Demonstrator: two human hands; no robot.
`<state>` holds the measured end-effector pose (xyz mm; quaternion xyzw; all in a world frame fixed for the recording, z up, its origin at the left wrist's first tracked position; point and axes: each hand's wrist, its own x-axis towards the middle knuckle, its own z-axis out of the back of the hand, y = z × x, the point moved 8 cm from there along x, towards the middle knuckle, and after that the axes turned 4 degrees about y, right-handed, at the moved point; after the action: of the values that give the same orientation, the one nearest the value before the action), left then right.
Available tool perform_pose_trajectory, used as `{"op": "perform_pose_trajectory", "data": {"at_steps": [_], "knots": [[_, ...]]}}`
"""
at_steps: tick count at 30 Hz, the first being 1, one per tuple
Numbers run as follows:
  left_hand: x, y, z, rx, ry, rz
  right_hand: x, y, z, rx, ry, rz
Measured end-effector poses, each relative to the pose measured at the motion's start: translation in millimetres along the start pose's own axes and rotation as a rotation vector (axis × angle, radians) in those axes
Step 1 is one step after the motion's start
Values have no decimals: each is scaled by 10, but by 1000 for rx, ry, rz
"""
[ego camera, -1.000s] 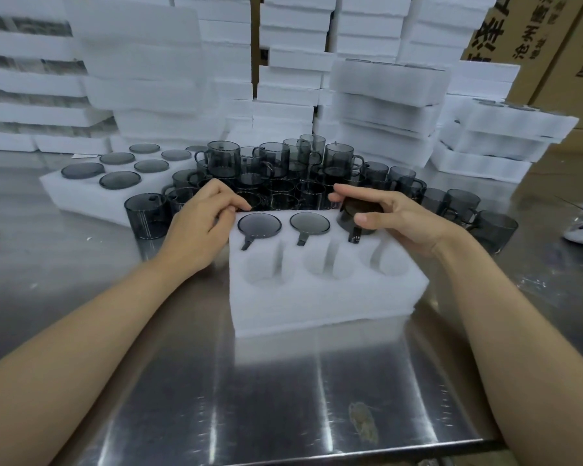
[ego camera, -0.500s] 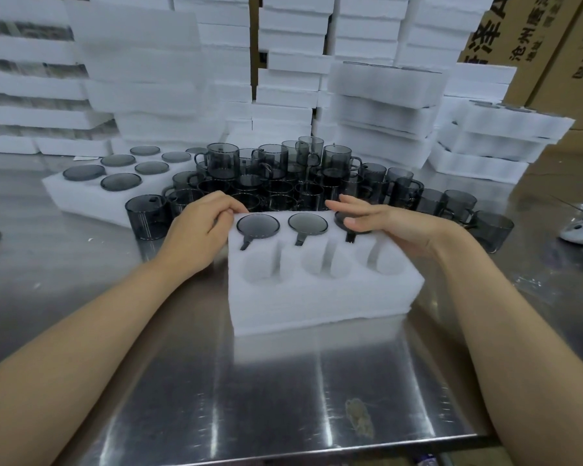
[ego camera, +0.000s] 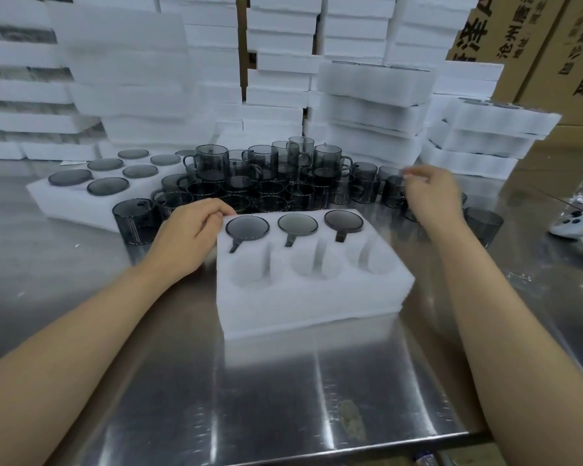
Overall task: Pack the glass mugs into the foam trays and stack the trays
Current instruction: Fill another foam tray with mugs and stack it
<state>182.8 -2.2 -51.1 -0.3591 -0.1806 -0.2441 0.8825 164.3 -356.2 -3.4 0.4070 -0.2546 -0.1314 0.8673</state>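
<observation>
Steel table (ego camera: pixel 115 381), foam stacks (ego camera: pixel 276 62) behind loose mugs (ego camera: pixel 266 176), cartons (ego camera: pixel 532 45) right.

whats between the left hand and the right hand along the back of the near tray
In the head view, three packed glass mugs fill the back row of the near foam tray between the left hand and the right hand.
</observation>
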Motion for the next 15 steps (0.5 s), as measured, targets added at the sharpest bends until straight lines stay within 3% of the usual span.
{"op": "perform_pose_trajectory", "data": {"at_steps": [1,3,6,15], "knots": [[-1,2,0,0,2,1,26,-105,113,-169,-68,-62],[2,9,-1,1,7,5,40,-334,224,-417,-52,-232],[7,7,-6,2,11,8,4,-489,218,-527,70,-367],[5,-8,2,-11,9,5,-79,-94,-51,-586,168,-131]]}}
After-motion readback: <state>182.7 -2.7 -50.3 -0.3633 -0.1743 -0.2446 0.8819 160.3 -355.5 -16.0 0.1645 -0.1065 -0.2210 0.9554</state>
